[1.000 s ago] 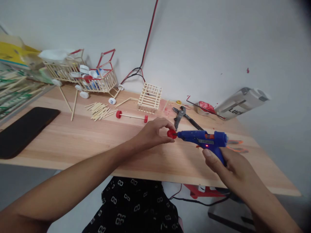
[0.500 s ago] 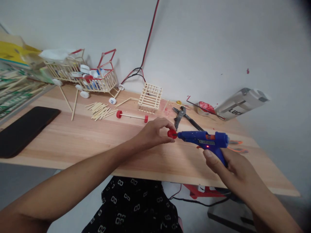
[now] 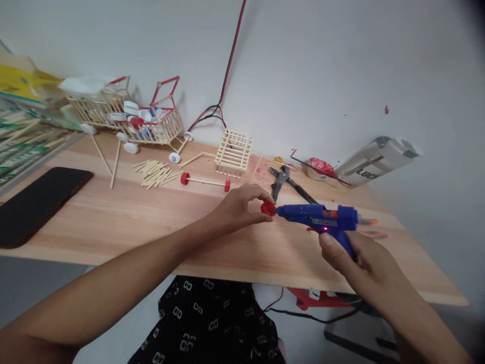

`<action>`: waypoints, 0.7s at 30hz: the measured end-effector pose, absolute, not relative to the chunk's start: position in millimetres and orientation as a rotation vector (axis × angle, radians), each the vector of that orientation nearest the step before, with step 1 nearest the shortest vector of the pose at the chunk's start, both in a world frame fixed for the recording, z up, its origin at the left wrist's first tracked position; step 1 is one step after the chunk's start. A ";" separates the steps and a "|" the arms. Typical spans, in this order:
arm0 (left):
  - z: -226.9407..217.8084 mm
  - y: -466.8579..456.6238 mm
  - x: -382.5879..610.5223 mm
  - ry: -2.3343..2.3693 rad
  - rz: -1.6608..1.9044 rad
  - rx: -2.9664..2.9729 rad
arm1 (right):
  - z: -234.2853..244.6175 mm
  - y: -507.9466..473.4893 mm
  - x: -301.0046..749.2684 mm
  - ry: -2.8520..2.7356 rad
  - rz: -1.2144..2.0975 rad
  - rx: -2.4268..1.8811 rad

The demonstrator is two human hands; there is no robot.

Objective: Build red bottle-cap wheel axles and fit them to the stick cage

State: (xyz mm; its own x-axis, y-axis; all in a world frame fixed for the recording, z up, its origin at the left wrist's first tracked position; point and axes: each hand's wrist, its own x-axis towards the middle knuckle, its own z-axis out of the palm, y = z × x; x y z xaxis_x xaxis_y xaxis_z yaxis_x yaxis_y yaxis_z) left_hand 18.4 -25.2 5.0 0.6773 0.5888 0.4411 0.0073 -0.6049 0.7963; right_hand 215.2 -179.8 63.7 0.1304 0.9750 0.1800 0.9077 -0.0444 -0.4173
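Between the thumb and fingers of my left hand (image 3: 244, 205) is a red bottle cap (image 3: 268, 209), held above the table. My right hand (image 3: 356, 258) grips the handle of a blue hot glue gun (image 3: 314, 216), whose small red light is lit. The gun's nozzle points left and reaches the cap's face; whether glue is coming out I cannot see. Just behind my left hand lies a stick axle (image 3: 206, 182) with a red cap at each end. A small stick basket (image 3: 234, 153) stands farther back near the wall.
Pliers (image 3: 284, 182) lie behind the glue gun, with orange-handled scissors (image 3: 373, 234) partly hidden at right. Cut sticks (image 3: 153, 173), a black phone (image 3: 41, 205) and a stick cart full of caps (image 3: 151, 126) occupy the left. A red-stained cup (image 3: 320, 169) stands by the wall.
The glue gun has shifted very slightly to the right at its rear, its nozzle staying at the red cap. My left hand keeps its hold.
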 end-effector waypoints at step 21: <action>2.3 -24.3 17.8 0.429 0.907 2.083 | 63.6 -177.5 213.6 -1.796 0.187 -2.007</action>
